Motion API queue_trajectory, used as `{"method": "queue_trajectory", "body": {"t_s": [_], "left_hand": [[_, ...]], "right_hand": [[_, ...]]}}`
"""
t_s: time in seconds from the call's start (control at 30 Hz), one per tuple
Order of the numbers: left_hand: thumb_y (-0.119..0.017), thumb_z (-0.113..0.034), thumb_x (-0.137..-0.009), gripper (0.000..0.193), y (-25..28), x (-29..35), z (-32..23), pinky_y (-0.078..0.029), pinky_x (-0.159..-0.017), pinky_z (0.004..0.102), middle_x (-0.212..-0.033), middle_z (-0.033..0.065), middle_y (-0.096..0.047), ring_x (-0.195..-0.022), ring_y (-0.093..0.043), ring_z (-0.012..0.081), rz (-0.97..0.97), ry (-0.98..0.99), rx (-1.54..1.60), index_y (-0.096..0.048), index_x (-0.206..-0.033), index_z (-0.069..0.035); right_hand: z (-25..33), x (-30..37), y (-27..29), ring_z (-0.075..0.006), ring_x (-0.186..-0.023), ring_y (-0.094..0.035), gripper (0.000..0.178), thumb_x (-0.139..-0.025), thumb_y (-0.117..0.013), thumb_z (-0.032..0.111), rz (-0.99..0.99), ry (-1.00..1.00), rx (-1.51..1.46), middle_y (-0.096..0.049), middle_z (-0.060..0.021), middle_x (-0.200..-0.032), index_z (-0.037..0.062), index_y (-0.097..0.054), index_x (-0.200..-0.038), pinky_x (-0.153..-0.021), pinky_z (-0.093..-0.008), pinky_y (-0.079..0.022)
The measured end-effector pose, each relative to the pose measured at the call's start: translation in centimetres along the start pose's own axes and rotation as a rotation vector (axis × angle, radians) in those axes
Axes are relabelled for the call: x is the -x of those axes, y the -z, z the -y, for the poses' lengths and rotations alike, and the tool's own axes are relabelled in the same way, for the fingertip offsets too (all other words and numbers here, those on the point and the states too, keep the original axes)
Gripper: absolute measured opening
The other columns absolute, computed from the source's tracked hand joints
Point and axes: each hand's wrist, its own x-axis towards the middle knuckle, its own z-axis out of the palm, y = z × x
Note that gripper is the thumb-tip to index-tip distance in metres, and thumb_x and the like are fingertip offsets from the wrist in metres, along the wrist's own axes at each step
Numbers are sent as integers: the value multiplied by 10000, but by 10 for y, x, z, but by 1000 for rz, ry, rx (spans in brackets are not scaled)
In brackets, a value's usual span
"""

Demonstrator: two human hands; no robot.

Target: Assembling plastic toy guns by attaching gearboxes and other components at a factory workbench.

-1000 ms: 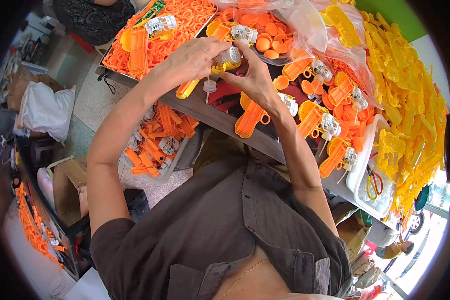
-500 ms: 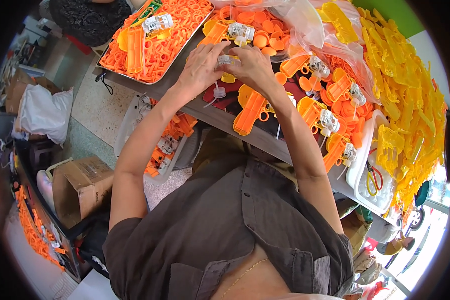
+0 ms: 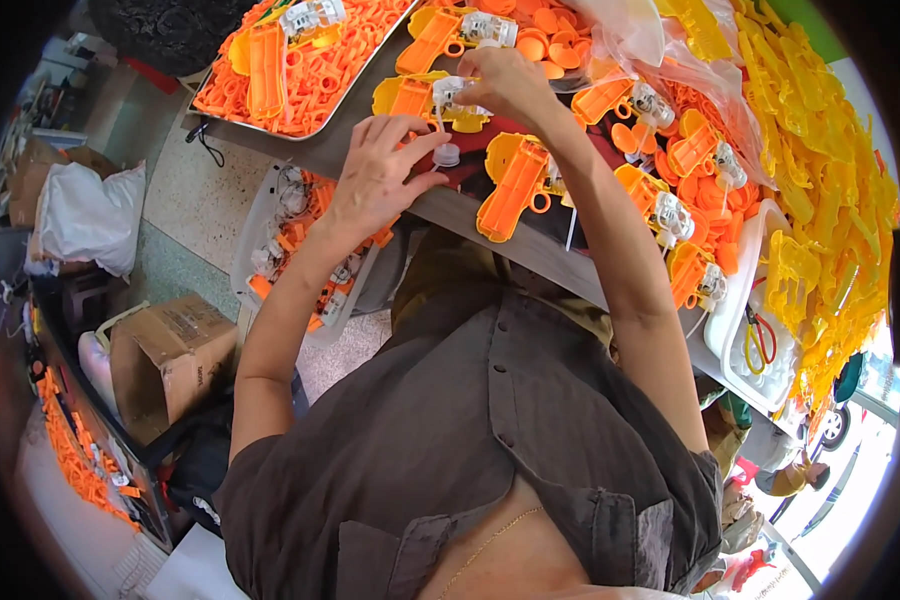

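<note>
The right hand (image 3: 505, 85), in the upper middle of the frame, is closed on a yellow toy-gun shell (image 3: 415, 97) with a whitish mechanism at its near end, pinching that end between thumb and fingers. The shell's long axis runs leftward across the picture from the grip, flat on the bench. Just below and left of it, the left hand (image 3: 380, 175) is half curled, fingers spread, its fingertips touching or just beside a small white cap (image 3: 447, 155); whether it actually grips the cap I cannot tell. The left hand is nearer the cap, the right nearer the shell. Around them lie glossy, hard-looking moulded parts: an orange gun half (image 3: 515, 190) at centre, a metal tray (image 3: 270, 128) of orange pieces at upper left, and a yellow heap (image 3: 820, 200) along the right.
</note>
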Motion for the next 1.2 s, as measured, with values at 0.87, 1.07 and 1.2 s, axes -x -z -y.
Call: {"method": "queue_trajectory", "body": {"t_s": [0.87,1.07,1.2], "left_hand": [[-689,-113,-850,293,9,-21,-3,-446,-900,331,-949,42,-702,-897,-639,170,3,89,191,-671,-1139,-67],[-683,-121,-833,200,-7,-37,9,-381,-904,351,-897,-14,-669,-871,-599,158,-97,-230,-234,-681,-1033,-130],[-685,-131,-833,194,-9,-37,20,-388,-905,352,-939,-12,-678,-865,-605,156,-75,-299,-192,-679,-1027,-121]], "right_hand": [[20,-16,11,-275,-930,-682,248,-681,-748,182,139,-173,51,-730,-96,-943,89,-743,-911,-802,-488,-397],[23,-21,8,-259,-1021,-645,418,-623,-820,272,220,-244,135,-700,-39,-1013,173,-691,-1009,-853,-485,-420],[23,-20,6,-263,-1029,-646,407,-632,-811,261,206,-241,142,-702,-47,-1024,173,-694,-1011,-865,-481,-423]]}}
